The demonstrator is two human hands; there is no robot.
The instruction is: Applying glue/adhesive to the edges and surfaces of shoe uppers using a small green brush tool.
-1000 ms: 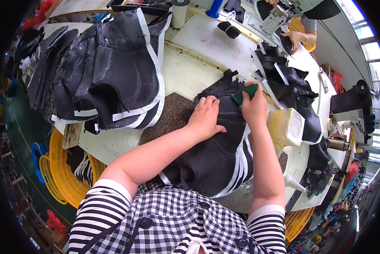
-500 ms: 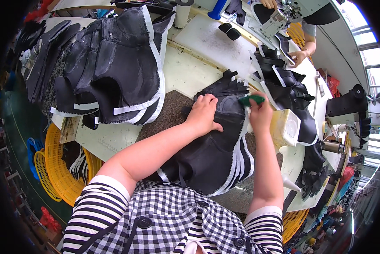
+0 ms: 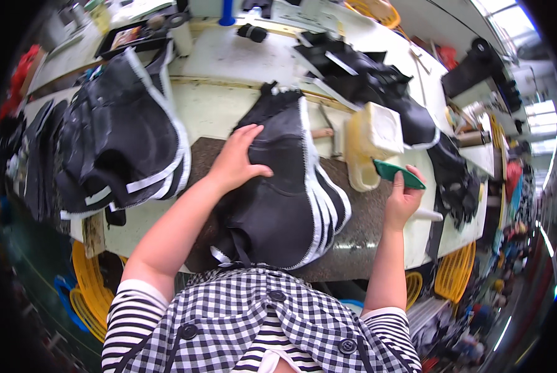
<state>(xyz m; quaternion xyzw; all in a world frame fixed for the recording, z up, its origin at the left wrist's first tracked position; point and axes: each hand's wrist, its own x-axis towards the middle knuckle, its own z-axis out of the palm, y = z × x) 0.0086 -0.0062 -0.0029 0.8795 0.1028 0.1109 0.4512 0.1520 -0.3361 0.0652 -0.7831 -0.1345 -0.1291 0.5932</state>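
Since the earlier frames, the right hand (image 3: 402, 200) has left the black leather shoe-upper piece with white stitched stripes (image 3: 287, 186) and now sits off to the right above the dark speckled work mat (image 3: 368, 230), with its fingers curled shut around a flat green plastic scraper (image 3: 397, 173) whose blade points up and left toward a cream-coloured plastic tub (image 3: 373, 140). Meanwhile the left hand (image 3: 238, 160) lies palm-down on the upper left part of the black piece, fingers slightly spread and pressing flat, thumb stretched toward the right. That piece rests in the middle of the pale workbench (image 3: 216, 112), partly over the mat, narrow at its far end and broadening toward the person; its surface is matte and smooth, a white zigzag seam runs down its right edge, and several parallel white bands fan across its lower right side. To the left hangs a heap of similar black pieces with white edging (image 3: 120, 143), and more black pieces (image 3: 378, 84) lie beyond the tub at the far right.
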